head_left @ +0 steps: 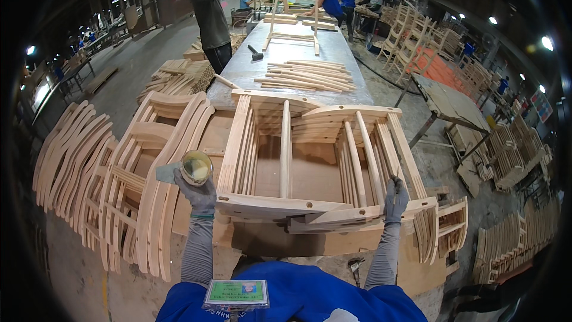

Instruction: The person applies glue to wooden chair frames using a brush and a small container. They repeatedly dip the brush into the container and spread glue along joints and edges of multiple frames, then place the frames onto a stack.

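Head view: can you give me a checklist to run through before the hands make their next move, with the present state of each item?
1. Round container secure in the left hand: ok, held with its open top in view.
2. Right hand placed: ok, at the right front of the wooden frame stack.
3. Thin tool in the right hand: cannot tell, too small to make out.
4. Frame stack edges flush: not ok, the front rails overlap unevenly.
5. Loose rods grouped: ok, on the grey table.
6. Mallet clear of both hands: ok, beyond the stack.
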Motion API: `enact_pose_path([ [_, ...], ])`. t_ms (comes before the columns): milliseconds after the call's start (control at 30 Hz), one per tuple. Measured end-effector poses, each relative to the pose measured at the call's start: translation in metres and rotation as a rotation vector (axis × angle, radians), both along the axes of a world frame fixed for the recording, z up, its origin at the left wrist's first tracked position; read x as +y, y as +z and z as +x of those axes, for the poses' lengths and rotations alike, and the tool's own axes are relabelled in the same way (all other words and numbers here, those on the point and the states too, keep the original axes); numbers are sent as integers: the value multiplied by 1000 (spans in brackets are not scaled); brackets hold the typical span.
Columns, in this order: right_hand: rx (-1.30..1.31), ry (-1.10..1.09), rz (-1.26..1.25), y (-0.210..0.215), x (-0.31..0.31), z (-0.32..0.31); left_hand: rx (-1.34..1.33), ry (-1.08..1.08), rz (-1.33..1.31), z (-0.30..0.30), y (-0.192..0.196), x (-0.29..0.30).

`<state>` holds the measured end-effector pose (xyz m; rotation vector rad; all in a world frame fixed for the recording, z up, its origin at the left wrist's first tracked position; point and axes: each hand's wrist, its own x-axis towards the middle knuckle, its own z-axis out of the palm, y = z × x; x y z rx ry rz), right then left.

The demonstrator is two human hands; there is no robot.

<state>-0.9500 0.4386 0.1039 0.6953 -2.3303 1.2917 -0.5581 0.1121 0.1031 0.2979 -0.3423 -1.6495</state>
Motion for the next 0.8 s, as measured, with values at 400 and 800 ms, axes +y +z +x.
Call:
enact_pose_path([
  [400,-31,13,-10,6,-1,5,5,33,34,1,5,3],
  [800,-24,16,-6,9,-1,7,37,-10,46,0,12,8],
])
